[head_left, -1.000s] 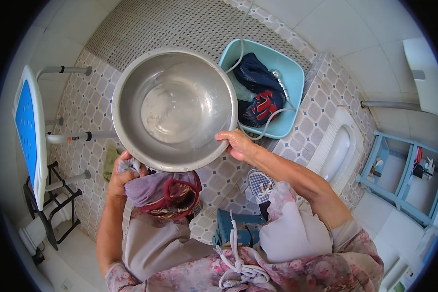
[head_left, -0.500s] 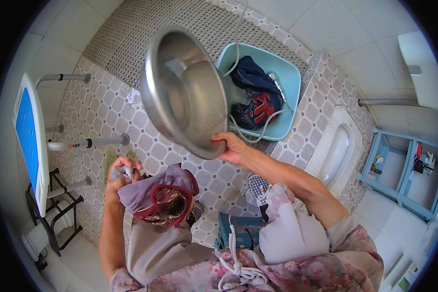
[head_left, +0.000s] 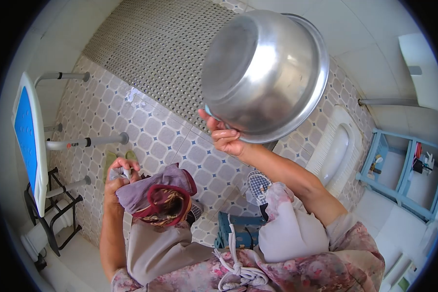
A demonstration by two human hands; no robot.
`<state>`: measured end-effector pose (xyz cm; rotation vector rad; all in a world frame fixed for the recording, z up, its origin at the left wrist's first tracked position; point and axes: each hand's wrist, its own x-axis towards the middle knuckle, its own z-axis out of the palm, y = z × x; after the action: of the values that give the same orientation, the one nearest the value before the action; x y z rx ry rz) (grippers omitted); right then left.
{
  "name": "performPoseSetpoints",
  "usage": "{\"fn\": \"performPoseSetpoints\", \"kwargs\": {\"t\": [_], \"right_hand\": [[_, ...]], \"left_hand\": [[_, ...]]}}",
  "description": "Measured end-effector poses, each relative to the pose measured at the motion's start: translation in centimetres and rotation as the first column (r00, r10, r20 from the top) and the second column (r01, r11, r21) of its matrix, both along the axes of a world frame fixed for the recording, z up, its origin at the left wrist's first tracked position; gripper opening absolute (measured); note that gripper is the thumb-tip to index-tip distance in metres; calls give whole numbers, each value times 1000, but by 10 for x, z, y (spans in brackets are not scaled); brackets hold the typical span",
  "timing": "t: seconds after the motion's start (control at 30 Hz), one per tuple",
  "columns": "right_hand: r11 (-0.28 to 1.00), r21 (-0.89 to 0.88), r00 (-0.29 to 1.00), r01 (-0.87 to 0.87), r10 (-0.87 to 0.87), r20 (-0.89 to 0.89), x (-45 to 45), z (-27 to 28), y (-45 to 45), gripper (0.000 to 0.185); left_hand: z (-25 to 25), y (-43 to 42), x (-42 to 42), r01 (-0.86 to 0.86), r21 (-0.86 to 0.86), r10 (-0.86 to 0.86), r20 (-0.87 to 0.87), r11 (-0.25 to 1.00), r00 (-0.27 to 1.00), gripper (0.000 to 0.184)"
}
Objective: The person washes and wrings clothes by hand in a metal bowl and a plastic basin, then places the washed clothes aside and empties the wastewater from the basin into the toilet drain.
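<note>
A large stainless steel basin [head_left: 272,73] is tipped far over to the right, its rounded underside facing me and its mouth turned away. My right hand [head_left: 225,137] grips it by the near rim, with fingers along the lower left side. Behind the basin, the light blue tub [head_left: 209,110] is almost wholly hidden; only a sliver of it shows. My left hand [head_left: 121,176] is closed on a purple cloth with maroon trim [head_left: 155,192], held over my left knee. A pale grey bit of fabric pokes out between those fingers.
A perforated mat [head_left: 151,44] covers the far floor. On the right are a squat toilet [head_left: 337,146] and a blue shelf [head_left: 399,170]. A blue-and-white folding seat [head_left: 28,141] with metal bars stands left. Green slippers [head_left: 111,160] lie beyond my left hand.
My right hand has swung the basin rightward and turned it over, from mouth toward me to underside toward me, now covering the tub. My left hand and the cloth have barely moved.
</note>
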<state>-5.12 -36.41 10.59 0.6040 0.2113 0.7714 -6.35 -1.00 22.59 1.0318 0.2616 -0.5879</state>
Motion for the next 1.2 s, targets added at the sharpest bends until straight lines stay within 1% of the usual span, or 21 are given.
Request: {"fn": "performPoseSetpoints", "kwargs": {"t": [0.03, 0.13, 0.17, 0.2, 0.23, 0.33, 0.43, 0.47, 0.5, 0.57, 0.63, 0.67, 0.7, 0.8, 0.83, 0.93, 0.97, 1.07, 1.1, 1.13, 1.2], "right_hand": [[999, -22, 999, -34, 34, -1, 1, 4, 0, 40], [995, -101, 988, -12, 27, 150, 5, -1, 10, 31], [926, -374, 991, -56, 97, 92, 8, -1, 15, 24], [786, -612, 995, -83, 102, -4, 14, 9, 26, 19], [576, -802, 987, -157, 119, -107, 19, 19, 36, 13], [357, -928, 987, -107, 152, -55, 39, -32, 62, 27], [66, -995, 978, -77, 200, -62, 50, -50, 75, 27], [-35, -997, 974, -70, 211, -76, 52, -53, 78, 27], [-90, -994, 977, -57, 199, -74, 51, -55, 79, 27], [-133, -990, 979, -48, 188, -73, 48, -65, 81, 28], [-179, -983, 981, -36, 181, -69, 44, -92, 83, 31], [-199, -980, 981, -27, 182, -64, 43, -93, 83, 31], [-218, -976, 981, -17, 183, -58, 40, -94, 82, 31], [-251, -968, 975, -13, 209, -67, 35, -91, 81, 30], [-262, -965, 972, -17, 220, -77, 33, -89, 81, 29], [-240, -971, 976, -17, 207, -68, 27, -92, 80, 28], [-233, -972, 964, -2, 260, -64, 25, -91, 77, 32], [-155, -988, 942, 0, 330, -52, 17, -97, 71, 38], [-267, -964, 902, -8, 414, -122, 15, -79, 67, 43], [-290, -957, 861, 5, 488, -143, 10, -61, 58, 43], [-331, -943, 756, 39, 627, -188, 4, -3, 32, 41]], "left_hand": [[-2, 2, 0, 1, -10, -1, 0, 1000, 1000, 34], [-3, 3, 2, -1, -42, 0, -20, 999, 1000, 32], [-3, 4, 2, 0, -56, -1, -28, 998, 1000, 31], [-1, 4, 2, -2, -68, -1, -35, 998, 999, 31], [1, 2, 3, -1, -75, -2, -45, 997, 999, 30], [0, 5, -1, 22, -110, -27, -44, 994, 999, 30], [0, 3, -2, 62, -99, -65, -20, 993, 998, 31], [-1, 2, -2, 37, -97, -39, -9, 995, 999, 31], [-3, 0, -2, 12, -94, -12, 3, 995, 1000, 31], [-6, 2, 4, 3, -50, 0, 44, 999, 999, 28], [-18, 6, 12, -108, -5, 108, 59, 994, 992, 26], [-28, 9, 16, -162, 14, 161, 69, 987, 985, 25], [-43, 16, 21, -172, -56, 177, 85, 983, 981, 21], [-86, 27, 40, -390, -4, 389, -48, 921, 920, 19], [-102, 37, 48, -395, 117, 410, -182, 911, 894, 22], [-139, 27, 69, -407, 55, 408, -242, 912, 880, 27], [-148, 23, 76, -397, 80, 404, -247, 914, 881, 31], [-214, 33, 91, -413, 162, 442, -225, 896, 868, 31], [-223, 27, 90, -420, 234, 474, -267, 877, 839, 29], [-232, 22, 87, -396, 327, 474, -209, 858, 855, 30], [-257, 16, 80, -360, 501, 462, -91, 787, 882, 32]]}}
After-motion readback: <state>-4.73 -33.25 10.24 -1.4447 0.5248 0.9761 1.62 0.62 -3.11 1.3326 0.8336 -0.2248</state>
